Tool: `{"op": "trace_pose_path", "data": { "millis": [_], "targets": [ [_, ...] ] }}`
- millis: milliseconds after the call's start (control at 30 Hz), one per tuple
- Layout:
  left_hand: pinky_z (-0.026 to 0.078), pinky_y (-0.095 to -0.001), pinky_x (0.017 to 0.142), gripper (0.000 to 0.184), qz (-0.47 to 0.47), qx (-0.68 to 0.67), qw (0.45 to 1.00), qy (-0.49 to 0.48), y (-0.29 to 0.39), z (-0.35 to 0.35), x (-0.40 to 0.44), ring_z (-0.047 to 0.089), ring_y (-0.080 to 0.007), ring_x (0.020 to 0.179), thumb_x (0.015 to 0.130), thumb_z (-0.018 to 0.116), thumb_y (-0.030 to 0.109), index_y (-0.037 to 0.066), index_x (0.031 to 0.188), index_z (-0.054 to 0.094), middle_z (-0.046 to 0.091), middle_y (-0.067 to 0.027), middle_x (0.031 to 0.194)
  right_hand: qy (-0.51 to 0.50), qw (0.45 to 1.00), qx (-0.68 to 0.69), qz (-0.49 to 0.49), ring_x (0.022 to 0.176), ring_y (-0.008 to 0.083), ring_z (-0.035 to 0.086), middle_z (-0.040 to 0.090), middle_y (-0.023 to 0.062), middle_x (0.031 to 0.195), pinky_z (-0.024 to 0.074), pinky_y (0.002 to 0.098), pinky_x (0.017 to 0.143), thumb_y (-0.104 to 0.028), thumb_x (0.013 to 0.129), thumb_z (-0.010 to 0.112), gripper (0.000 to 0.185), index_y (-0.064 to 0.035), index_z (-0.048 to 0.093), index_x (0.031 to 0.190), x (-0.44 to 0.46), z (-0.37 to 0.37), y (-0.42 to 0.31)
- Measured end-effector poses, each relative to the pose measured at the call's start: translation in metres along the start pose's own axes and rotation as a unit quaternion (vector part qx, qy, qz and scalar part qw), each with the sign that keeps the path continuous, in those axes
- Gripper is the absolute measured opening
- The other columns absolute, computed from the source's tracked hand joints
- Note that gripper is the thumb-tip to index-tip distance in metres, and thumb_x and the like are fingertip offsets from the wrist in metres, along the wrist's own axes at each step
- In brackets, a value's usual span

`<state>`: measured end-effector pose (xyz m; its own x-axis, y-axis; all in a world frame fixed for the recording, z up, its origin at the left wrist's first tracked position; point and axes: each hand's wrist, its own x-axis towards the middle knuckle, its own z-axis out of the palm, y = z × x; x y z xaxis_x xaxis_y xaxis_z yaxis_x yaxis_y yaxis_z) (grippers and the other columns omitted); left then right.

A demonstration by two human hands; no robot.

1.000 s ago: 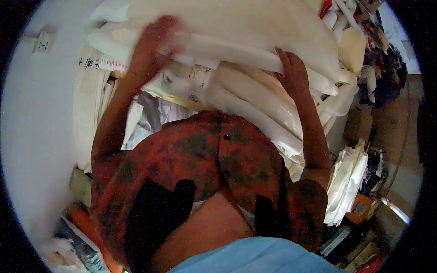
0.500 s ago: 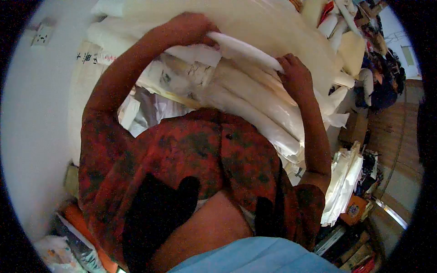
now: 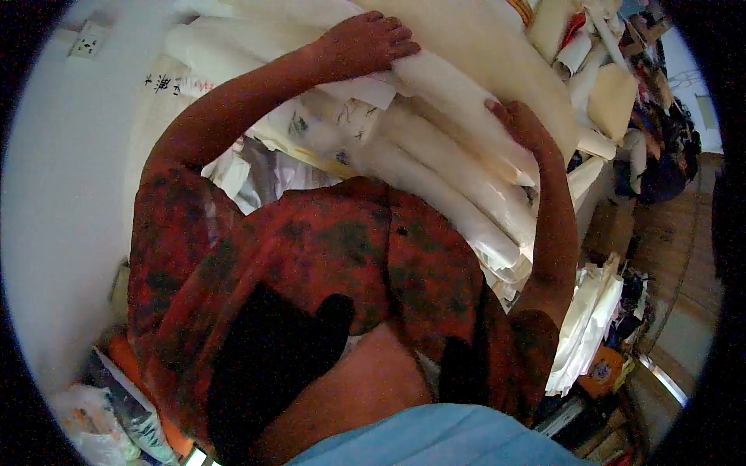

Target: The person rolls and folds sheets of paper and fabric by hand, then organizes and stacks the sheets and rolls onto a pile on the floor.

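Note:
My left hand (image 3: 369,45) lies on top of a pale sheet of paper (image 3: 454,92), its fingers stretched out and slightly apart over the sheet's upper left part. On the sheet's right side rests my right hand (image 3: 522,124), with one digit standing out toward the left; its other fingers show only in part. Below the sheet, several long cream paper rolls (image 3: 435,167) lie side by side, slanting down to the right, some in clear plastic. A sheet with dark brush marks (image 3: 356,120) lies left of them, below my left forearm.
A white wall with a socket (image 3: 88,40) stands at the left. Stacked white papers (image 3: 587,326) and an orange box (image 3: 603,370) are at the lower right. More rolls and a dark heap (image 3: 664,147) fill the upper right. Plastic bags (image 3: 97,427) lie at the lower left.
The raised white edge between my hands has come down over the rolls. My left hand has moved right and opened from its grip; my right hand has shifted slightly right and down.

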<state>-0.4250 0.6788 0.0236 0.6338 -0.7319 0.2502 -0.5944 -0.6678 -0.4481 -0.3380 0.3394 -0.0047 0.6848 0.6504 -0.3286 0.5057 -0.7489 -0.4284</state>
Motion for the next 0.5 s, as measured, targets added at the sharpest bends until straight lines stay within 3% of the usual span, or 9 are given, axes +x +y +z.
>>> {"op": "trace_pose_path", "data": {
  "millis": [67,133,200,267,300,333,367,433,500],
  "targets": [
    [0.043,-0.0428,0.096,0.054,-0.069,-0.141,0.977,-0.147,-0.013,-0.002,0.011,0.055,-0.0305,0.111,0.080,0.065,0.037,0.013,0.127,0.054,0.059,-0.0106,0.118,0.060,0.994,-0.080,0.035,0.103,0.0387,0.060,0.065,0.0200,0.105,0.0456,0.0484,0.090,-0.048,0.093,0.048,0.049,-0.0063,0.059,0.117,-0.007,-0.008,-0.022],
    [0.042,-0.0431,0.099,0.054,-0.137,-0.216,0.932,-0.257,-0.026,-0.015,0.029,0.054,-0.0322,0.113,0.080,0.066,0.036,0.012,0.127,0.055,0.060,-0.0118,0.120,0.241,0.960,-0.089,-0.110,0.102,0.0376,0.061,0.066,0.0197,0.104,0.0461,0.0484,0.090,-0.046,0.093,0.051,0.048,-0.0067,0.058,0.119,-0.019,0.009,-0.035],
    [0.044,-0.0436,0.096,0.056,-0.206,-0.229,0.891,-0.333,-0.040,-0.035,0.049,0.056,-0.0317,0.111,0.079,0.067,0.040,0.012,0.126,0.056,0.061,-0.0124,0.118,0.300,0.935,-0.107,-0.157,0.102,0.0364,0.061,0.065,0.0196,0.104,0.0466,0.0481,0.090,-0.043,0.092,0.054,0.047,-0.0071,0.057,0.121,-0.021,0.018,-0.034],
    [0.033,-0.0463,0.105,0.062,-0.224,-0.248,0.868,-0.367,-0.048,-0.055,0.064,0.039,-0.0310,0.128,0.086,0.057,0.051,0.012,0.133,0.050,0.048,-0.0133,0.135,0.251,0.953,-0.131,-0.106,0.102,0.0351,0.062,0.065,0.0198,0.107,0.0472,0.0473,0.090,-0.041,0.090,0.056,0.046,-0.0074,0.057,0.122,-0.019,0.019,-0.030],
    [0.027,-0.0476,0.110,0.066,-0.234,-0.254,0.857,-0.382,-0.050,-0.065,0.072,0.031,-0.0306,0.136,0.089,0.053,0.057,0.011,0.136,0.047,0.041,-0.0138,0.143,0.199,0.976,-0.065,-0.064,0.103,0.0345,0.061,0.064,0.0200,0.110,0.0475,0.0468,0.090,-0.040,0.090,0.057,0.046,-0.0078,0.057,0.123,-0.011,0.012,-0.023],
    [0.030,-0.0444,0.107,0.057,-0.290,-0.263,0.850,-0.352,-0.040,-0.079,0.081,0.040,-0.0284,0.129,0.088,0.059,0.048,0.008,0.128,0.055,0.053,-0.0125,0.132,0.146,0.989,0.002,-0.022,0.103,0.0338,0.061,0.063,0.0201,0.112,0.0477,0.0463,0.090,-0.039,0.090,0.057,0.046,-0.0081,0.056,0.123,-0.001,0.001,-0.010],
    [0.036,-0.0447,0.101,0.056,-0.220,-0.215,0.924,-0.227,-0.038,-0.062,0.075,0.047,-0.0297,0.120,0.085,0.061,0.048,0.009,0.126,0.057,0.057,-0.0132,0.123,0.091,0.993,0.070,0.020,0.104,0.0332,0.061,0.062,0.0203,0.114,0.0480,0.0458,0.090,-0.038,0.089,0.057,0.046,-0.0085,0.056,0.124,0.005,-0.007,0.000],
    [0.048,-0.0454,0.089,0.056,-0.059,-0.094,0.993,0.035,-0.030,-0.003,0.053,0.060,-0.0323,0.102,0.080,0.065,0.048,0.011,0.122,0.059,0.064,-0.0145,0.105,0.096,0.995,0.001,-0.012,0.104,0.0343,0.060,0.061,0.0207,0.113,0.0471,0.0448,0.092,-0.036,0.089,0.058,0.045,-0.0081,0.056,0.124,0.012,-0.006,0.018],
    [0.050,-0.0461,0.082,0.053,-0.054,-0.116,0.991,-0.051,-0.026,0.006,0.048,0.063,-0.0323,0.093,0.082,0.061,0.051,0.011,0.117,0.062,0.065,-0.0161,0.094,0.135,0.989,-0.055,-0.041,0.105,0.0350,0.058,0.060,0.0206,0.114,0.0463,0.0440,0.093,-0.034,0.089,0.059,0.044,-0.0078,0.055,0.124,0.020,-0.004,0.021]
  ]
}}
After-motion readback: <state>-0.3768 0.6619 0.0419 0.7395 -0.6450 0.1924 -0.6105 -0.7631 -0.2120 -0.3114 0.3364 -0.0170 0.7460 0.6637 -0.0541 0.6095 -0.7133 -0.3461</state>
